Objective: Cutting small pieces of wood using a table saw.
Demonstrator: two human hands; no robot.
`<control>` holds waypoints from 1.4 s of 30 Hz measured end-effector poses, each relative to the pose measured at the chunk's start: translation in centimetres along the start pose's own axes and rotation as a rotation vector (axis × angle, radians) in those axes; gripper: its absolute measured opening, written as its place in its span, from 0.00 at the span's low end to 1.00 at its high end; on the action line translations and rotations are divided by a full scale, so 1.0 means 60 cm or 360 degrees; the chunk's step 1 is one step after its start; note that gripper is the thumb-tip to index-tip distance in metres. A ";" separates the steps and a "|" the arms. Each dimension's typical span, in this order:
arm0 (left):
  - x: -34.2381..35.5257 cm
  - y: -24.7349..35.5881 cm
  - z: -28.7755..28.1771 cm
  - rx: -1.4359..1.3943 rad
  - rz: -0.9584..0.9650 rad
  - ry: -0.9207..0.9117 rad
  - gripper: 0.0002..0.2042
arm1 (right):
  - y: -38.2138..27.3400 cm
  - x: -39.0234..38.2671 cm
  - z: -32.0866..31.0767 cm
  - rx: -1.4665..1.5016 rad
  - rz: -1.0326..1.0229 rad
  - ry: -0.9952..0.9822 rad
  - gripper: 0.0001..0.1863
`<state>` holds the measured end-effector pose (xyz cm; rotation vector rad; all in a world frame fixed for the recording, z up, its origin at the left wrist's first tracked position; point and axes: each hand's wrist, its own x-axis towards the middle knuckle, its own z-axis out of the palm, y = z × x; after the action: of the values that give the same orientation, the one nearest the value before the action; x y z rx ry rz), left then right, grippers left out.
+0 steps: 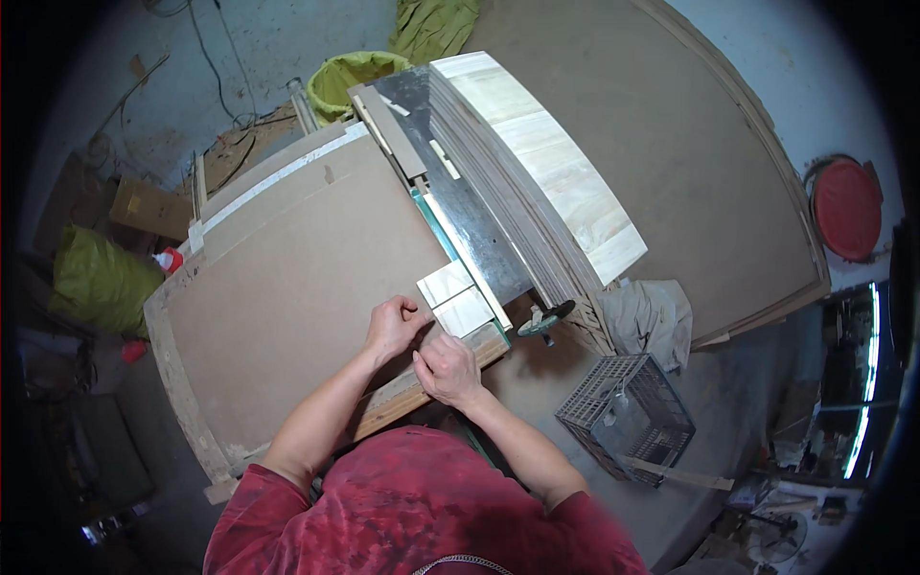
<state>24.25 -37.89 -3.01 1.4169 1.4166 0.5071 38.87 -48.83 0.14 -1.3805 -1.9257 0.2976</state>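
Two pale wood blocks (464, 311) lie edge to edge at the right front corner of the brown bench top (297, 249), against a pale strip (470, 259) along the bench's right side. Just left of them is my left hand (391, 329), its fingers curled and thumb and forefinger drawn together. My right hand (448, 369) is closed a little nearer to me, below the blocks at the bench's front edge. The two hands are close but apart. Whatever either one pinches is too small or hidden to make out.
Right of the bench runs a dark metal machine bed (479, 235) with a handwheel (546, 318). Beyond it pale planks (546, 144) top a stack of boards. A black plastic crate (628, 417) stands on the floor at right. A yellow-green bag-lined bin (350, 81) stands behind.
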 end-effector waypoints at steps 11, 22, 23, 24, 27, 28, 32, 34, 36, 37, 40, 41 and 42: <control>0.054 0.012 0.042 0.0262 0.0046 -0.0243 0.21 | 0.008 0.021 0.010 0.0031 -0.0102 0.0037 0.13; 0.200 -0.006 -0.045 0.0213 0.0082 -0.0186 0.22 | 0.038 0.174 0.095 0.0041 -0.0170 0.0008 0.11; 0.222 -0.006 -0.061 0.0201 0.0082 -0.0169 0.22 | 0.043 0.198 0.108 0.0025 -0.0163 0.0011 0.10; 0.244 -0.005 -0.077 0.0221 0.0084 -0.0158 0.21 | 0.047 0.221 0.120 0.0007 -0.0153 0.0015 0.10; 0.312 0.000 -0.124 0.0238 0.0066 -0.0154 0.21 | 0.060 0.286 0.160 -0.0013 -0.0138 0.0030 0.09; 0.333 0.004 -0.139 0.0320 0.0091 -0.0136 0.22 | 0.063 0.307 0.171 -0.0017 -0.0111 0.0023 0.09; 0.430 0.013 -0.200 0.0468 0.0115 -0.0102 0.23 | 0.084 0.397 0.222 -0.0092 -0.0070 0.0056 0.08; 0.476 0.013 -0.233 0.0495 0.0095 -0.0082 0.24 | 0.090 0.443 0.245 -0.0136 -0.0064 0.0034 0.08; 0.521 0.010 -0.263 0.0491 0.0105 -0.0067 0.24 | 0.097 0.483 0.270 -0.0199 0.0011 -0.0037 0.09; 0.540 0.010 -0.277 0.0490 0.0114 -0.0055 0.24 | 0.098 0.501 0.281 -0.0207 0.0006 -0.0039 0.09; 0.579 0.012 -0.313 0.0491 0.0073 -0.0049 0.24 | 0.098 0.544 0.304 -0.0233 0.0086 -0.0131 0.10; 0.587 0.014 -0.322 0.0498 0.0061 -0.0043 0.24 | 0.097 0.553 0.307 -0.0229 0.0084 -0.0128 0.10; 0.594 0.015 -0.327 0.0515 0.0034 -0.0058 0.24 | 0.098 0.558 0.313 -0.0234 0.0076 -0.0116 0.10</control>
<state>15.72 1.69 -7.31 1.6892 1.5033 0.2704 25.31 -12.52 -2.12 -1.5322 -2.0103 0.2359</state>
